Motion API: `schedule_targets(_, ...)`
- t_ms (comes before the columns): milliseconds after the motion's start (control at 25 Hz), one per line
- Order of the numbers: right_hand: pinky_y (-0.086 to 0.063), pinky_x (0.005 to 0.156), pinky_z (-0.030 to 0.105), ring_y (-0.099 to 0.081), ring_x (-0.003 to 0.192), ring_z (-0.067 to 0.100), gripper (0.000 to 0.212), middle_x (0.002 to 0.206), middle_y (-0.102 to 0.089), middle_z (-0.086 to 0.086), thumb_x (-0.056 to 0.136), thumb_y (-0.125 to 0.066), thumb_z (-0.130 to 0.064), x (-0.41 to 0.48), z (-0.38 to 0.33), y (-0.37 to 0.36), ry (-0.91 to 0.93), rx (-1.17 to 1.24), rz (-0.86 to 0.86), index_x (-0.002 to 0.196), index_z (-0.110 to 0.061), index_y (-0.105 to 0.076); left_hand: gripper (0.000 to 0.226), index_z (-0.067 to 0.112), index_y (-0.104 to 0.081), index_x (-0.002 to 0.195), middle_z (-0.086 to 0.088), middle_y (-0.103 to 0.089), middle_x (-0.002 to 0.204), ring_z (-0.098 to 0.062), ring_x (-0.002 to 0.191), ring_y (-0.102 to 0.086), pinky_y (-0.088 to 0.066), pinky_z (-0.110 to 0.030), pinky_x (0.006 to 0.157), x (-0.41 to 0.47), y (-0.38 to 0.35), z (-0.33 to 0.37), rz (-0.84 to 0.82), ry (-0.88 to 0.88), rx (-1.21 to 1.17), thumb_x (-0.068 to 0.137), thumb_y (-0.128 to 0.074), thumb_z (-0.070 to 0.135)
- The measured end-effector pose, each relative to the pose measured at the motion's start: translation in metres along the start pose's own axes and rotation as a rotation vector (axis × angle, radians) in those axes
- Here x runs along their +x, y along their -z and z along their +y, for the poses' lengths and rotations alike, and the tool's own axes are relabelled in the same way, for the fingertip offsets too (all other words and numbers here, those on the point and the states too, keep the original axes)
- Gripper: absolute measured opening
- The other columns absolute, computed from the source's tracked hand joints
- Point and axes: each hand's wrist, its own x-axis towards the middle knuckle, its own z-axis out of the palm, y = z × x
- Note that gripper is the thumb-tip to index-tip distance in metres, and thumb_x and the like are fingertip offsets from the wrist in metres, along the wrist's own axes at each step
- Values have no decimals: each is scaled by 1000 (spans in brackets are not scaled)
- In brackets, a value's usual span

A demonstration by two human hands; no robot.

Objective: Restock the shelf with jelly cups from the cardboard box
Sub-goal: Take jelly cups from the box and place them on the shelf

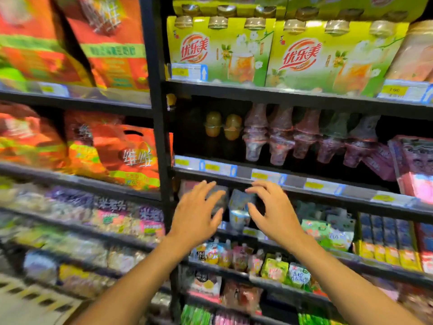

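While spread open, gripping nothing, either side of jelly cups (240, 204): left hand (196, 214), right hand (276, 214). Could topple stack between palms if bumped sideways.

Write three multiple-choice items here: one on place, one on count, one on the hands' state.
1. The stacked pale plastic cups sit: A on the top shelf; B between the left hand and right hand; C left of the black post.
2. Amber domed cups on the dark shelf above: A two; B five; C none.
3. Both hands are: A fists; B gripping a box; C open, fingers spread.
Answers: B, a hand flanks each side; A, two stand side by side; C, the fingers are spread.
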Motion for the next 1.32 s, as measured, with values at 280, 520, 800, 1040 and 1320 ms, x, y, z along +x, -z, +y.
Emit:
schedule_targets(280, -44, 102, 38, -51, 122, 23, 46, 128, -52, -2, 87, -60, -41, -122, -51, -129, -122, 107, -406, 129, -21, -60, 51, 33, -60, 129, -1, -60, 137, -25, 126, -59, -55, -42, 95, -228, -52, -36, -373, 325, -53, 80, -55, 48)
schedule_targets(520, -41, 108, 37, -46, 132, 23, 59, 140, -48, -2, 83, -60, -47, -205, -116, -235, -312, 113, -801, 138, -26, -52, 55, 36, -62, 120, 1, -70, 117, -27, 105, -70, -61, -44, 76, -396, -61, -86, -634, 595, -8, 70, -66, 59)
schedule_targets(800, -44, 102, 34, -49, 127, 20, 47, 130, -51, -5, 84, -61, -50, -213, -252, -351, -287, 116, -1043, 127, -32, -57, 62, 32, -50, 145, -2, -55, 146, -28, 131, -55, -53, -45, 93, -503, -26, -192, -756, 823, -22, 86, -54, 51)
schedule_targets(1040, -45, 103, 38, -50, 129, 24, 53, 135, -53, -3, 84, -62, -43, -189, -356, -419, -222, 169, -1127, 135, -32, -55, 66, 31, -25, 157, -5, -33, 162, -28, 149, -31, -35, -45, 114, -530, -7, -269, -855, 860, -98, 97, -46, 49)
schedule_targets(1320, -54, 87, 38, -63, 109, 35, 47, 117, -64, 11, 75, -64, -37, -165, -381, -496, -139, 208, -1058, 116, -15, -70, 70, 29, -53, 132, -3, -69, 123, -27, 106, -70, -60, -40, 70, -537, -34, -333, -886, 875, -168, 68, -72, 47)
